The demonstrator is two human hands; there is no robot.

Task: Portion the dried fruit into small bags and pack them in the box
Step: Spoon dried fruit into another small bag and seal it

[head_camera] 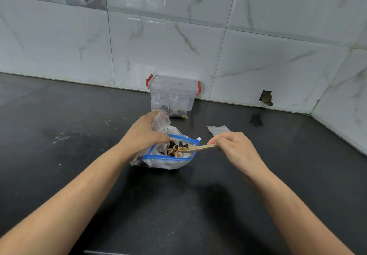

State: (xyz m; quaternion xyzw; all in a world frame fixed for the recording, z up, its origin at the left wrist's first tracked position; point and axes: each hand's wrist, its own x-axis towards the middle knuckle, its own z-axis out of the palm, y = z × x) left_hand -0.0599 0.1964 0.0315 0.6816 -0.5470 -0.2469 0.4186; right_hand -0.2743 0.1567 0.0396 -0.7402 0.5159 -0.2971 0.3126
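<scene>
A large clear bag with a blue zip rim (166, 157) lies open on the dark counter, holding mixed dried fruit (172, 151). My right hand (234, 147) pinches the handle of a wooden spoon (195, 148) whose bowl, loaded with fruit, hovers over the bag's mouth. My left hand (142, 135) grips a small clear empty bag (161, 121) just above the large bag's left side. Two filled small bags (168, 106) lean against a lidded clear box with red latches (174, 88) at the wall.
Another small empty bag (218, 130) lies flat on the counter beyond my right hand. The tiled wall runs behind the box and turns a corner at the right. A hole in the tile (266, 97) sits low on the wall.
</scene>
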